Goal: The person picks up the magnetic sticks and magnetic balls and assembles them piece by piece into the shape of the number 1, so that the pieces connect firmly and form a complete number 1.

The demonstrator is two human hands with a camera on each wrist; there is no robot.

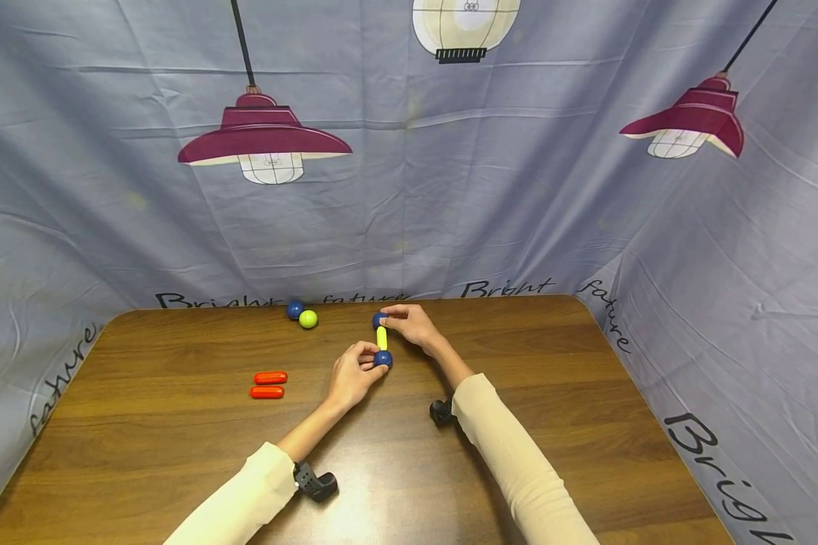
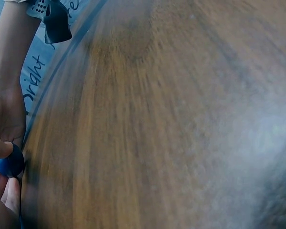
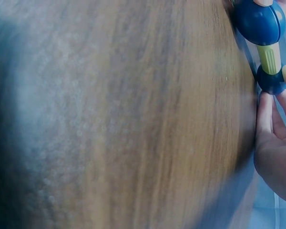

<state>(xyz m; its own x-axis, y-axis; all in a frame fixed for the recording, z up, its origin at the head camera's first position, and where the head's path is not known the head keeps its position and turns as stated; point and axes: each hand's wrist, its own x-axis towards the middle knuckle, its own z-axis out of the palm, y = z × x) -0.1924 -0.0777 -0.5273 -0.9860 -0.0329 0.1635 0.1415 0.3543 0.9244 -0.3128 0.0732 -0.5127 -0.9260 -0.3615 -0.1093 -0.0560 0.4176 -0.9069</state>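
My left hand [image 1: 351, 376] pinches a blue ball [image 1: 383, 359] between thumb and fingers, close over the wooden table. Just beyond it, my right hand [image 1: 412, 325] grips a second blue ball [image 1: 379, 320], partly hidden by the fingers. A short yellow-green ribbed rod [image 1: 382, 338] spans the two balls, one at each end. In the right wrist view the rod [image 3: 269, 59] meets both balls, the larger-looking blue ball [image 3: 260, 21] at the top. The left wrist view shows a blue ball [image 2: 10, 164] between the left fingertips.
Two red rods [image 1: 270, 378] lie side by side, left of my left hand. Near the table's back edge a blue ball [image 1: 295, 309] sits beside a yellow-green ball [image 1: 308, 319]. A printed grey curtain [image 1: 382, 227] hangs behind the wooden table [image 1: 177, 454].
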